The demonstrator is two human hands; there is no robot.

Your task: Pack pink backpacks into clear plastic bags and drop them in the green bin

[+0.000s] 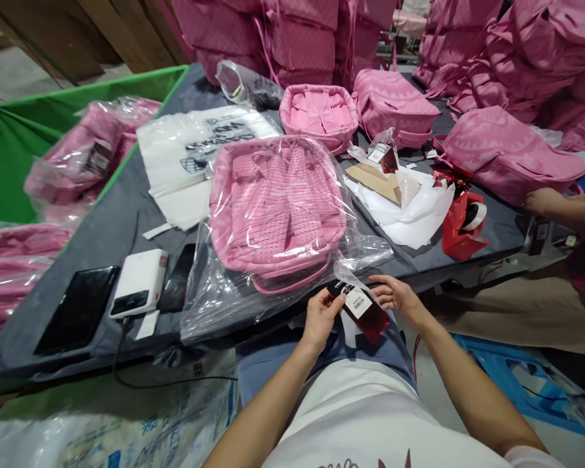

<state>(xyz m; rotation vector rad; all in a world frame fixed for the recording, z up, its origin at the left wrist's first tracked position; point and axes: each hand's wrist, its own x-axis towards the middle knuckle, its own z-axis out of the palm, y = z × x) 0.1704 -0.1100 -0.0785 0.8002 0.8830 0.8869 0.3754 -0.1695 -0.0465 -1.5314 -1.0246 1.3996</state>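
At the table's front edge, my left hand (322, 317) is closed, pinching a dark red and black hang tag (373, 320) with a white barcode label. My right hand (398, 300) is just right of the tag, its fingers apart; whether a fingertip touches the tag is hard to tell. Just beyond my hands lies a pink backpack (280, 214) in a clear plastic bag (207, 305), straps facing up. A translucent strip (346, 270) runs between this bag and the tag.
A white power bank (140, 281), a black tablet (77, 311) and a dark phone (179, 279) lie left. A red tape dispenser (461, 242) and white papers (419, 224) are right. A green bin (10, 120) holds bagged backpacks. A co-worker's hand (543, 201) touches another backpack (507, 153).
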